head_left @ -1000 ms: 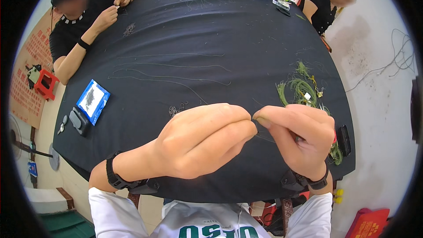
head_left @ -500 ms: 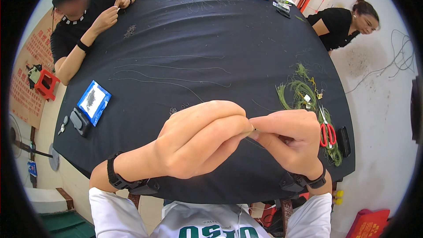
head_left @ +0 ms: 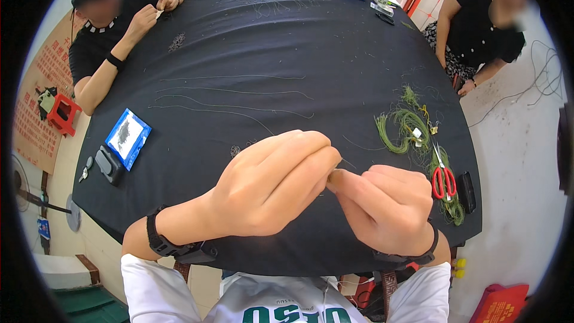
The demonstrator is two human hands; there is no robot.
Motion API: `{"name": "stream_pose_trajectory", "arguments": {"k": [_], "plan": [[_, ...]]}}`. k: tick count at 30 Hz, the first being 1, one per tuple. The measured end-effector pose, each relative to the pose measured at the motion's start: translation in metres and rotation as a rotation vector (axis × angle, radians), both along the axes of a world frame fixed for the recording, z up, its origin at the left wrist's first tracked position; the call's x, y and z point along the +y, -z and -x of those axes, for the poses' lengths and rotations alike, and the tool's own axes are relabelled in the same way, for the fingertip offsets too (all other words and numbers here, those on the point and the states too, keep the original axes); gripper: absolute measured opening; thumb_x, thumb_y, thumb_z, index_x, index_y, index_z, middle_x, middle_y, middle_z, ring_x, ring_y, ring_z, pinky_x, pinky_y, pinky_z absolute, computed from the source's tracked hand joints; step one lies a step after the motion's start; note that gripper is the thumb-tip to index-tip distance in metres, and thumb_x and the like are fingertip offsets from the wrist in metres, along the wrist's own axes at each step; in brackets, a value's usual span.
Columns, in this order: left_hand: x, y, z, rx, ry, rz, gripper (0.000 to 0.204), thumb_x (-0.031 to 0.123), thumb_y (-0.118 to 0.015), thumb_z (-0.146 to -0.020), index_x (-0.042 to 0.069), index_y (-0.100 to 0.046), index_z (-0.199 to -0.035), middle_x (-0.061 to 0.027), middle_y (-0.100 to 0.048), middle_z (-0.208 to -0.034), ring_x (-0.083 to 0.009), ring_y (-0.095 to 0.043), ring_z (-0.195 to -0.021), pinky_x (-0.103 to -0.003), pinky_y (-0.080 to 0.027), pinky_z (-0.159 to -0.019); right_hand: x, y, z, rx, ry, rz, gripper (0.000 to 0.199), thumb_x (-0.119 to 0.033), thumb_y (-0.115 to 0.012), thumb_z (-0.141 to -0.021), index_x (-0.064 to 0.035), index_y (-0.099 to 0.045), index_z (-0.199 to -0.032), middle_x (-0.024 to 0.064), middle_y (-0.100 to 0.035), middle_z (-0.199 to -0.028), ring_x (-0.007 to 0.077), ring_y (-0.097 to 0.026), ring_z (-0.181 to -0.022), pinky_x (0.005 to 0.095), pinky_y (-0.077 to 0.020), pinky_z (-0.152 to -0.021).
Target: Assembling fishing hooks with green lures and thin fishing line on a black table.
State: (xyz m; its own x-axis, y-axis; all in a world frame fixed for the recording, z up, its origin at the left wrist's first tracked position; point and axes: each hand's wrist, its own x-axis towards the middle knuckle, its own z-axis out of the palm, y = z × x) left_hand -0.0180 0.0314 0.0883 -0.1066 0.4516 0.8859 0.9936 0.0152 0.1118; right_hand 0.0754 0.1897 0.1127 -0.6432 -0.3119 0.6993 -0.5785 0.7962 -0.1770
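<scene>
Above a black tablecloth (head_left: 335,101), two bare hands meet fingertip to fingertip. The left hand (head_left: 275,185) pinches a thin line (head_left: 348,163) – its end pokes out at the fingertips. The right hand's (head_left: 385,206) fingers are pressed together – what they pinch is hidden. Red-handled scissors (head_left: 443,183) lie to the right, touching green line bundles (head_left: 412,124).

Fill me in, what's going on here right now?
The person's left hand and right hand meet over the black cloth, fingers pinched. A thin strand shows at the fingertips; which hand grips it is hidden. Beyond them, long threads lie spread out. To the right, red-handled scissors rest by green strands. A blue packet lies to the left, where a co-worker handles something small and pale.
</scene>
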Motion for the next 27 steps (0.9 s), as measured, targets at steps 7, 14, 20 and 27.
{"name": "stream_pose_trajectory", "arguments": {"k": [7,14,20,27], "plan": [[-0.001,-0.004,0.0,-0.047,0.08,0.02,0.023,-0.009,-0.071,-0.061,-0.004,-0.064,-0.083,-0.0148,-0.063,-0.082,-0.024,-0.063,-0.067,-0.029,-0.053,-0.057,0.009,-0.014,-0.004,0.089,0.055,-0.061,0.033,0.005,-0.068,-0.055,0.0049,-0.066,-0.088,0.0026,-0.046,-0.057,0.0138,-0.045,-0.044,0.0258,-0.0358,-0.039],[-0.002,-0.009,-0.005,-0.248,0.162,0.034,0.02,-0.007,-0.072,-0.067,-0.001,-0.065,-0.085,-0.0126,-0.063,-0.082,-0.02,-0.062,-0.064,-0.026,-0.05,-0.053,0.015,-0.007,0.004,-0.025,0.026,0.211,0.02,0.008,-0.07,-0.067,0.0018,-0.067,-0.086,0.0092,-0.054,-0.057,0.0177,-0.052,-0.044,0.0261,-0.0379,-0.041],[-0.004,-0.012,-0.005,-0.327,0.215,0.046,0.02,-0.008,-0.07,-0.071,-0.002,-0.064,-0.088,-0.0129,-0.063,-0.083,-0.0185,-0.062,-0.067,-0.025,-0.05,-0.055,0.014,-0.007,0.006,-0.024,0.02,0.262,0.019,0.009,-0.069,-0.067,0.0015,-0.067,-0.085,0.0096,-0.059,-0.06,0.0173,-0.056,-0.046,0.0246,-0.0405,-0.043],[-0.004,-0.014,-0.007,-0.306,0.208,0.036,0.02,-0.009,-0.069,-0.071,-0.002,-0.064,-0.089,-0.013,-0.063,-0.083,-0.0166,-0.061,-0.065,-0.024,-0.048,-0.053,0.014,-0.009,0.005,-0.144,0.019,0.337,0.015,0.009,-0.065,-0.072,0.0008,-0.067,-0.085,0.0078,-0.061,-0.061,0.0121,-0.054,-0.044,0.0227,-0.0393,-0.042]]}}
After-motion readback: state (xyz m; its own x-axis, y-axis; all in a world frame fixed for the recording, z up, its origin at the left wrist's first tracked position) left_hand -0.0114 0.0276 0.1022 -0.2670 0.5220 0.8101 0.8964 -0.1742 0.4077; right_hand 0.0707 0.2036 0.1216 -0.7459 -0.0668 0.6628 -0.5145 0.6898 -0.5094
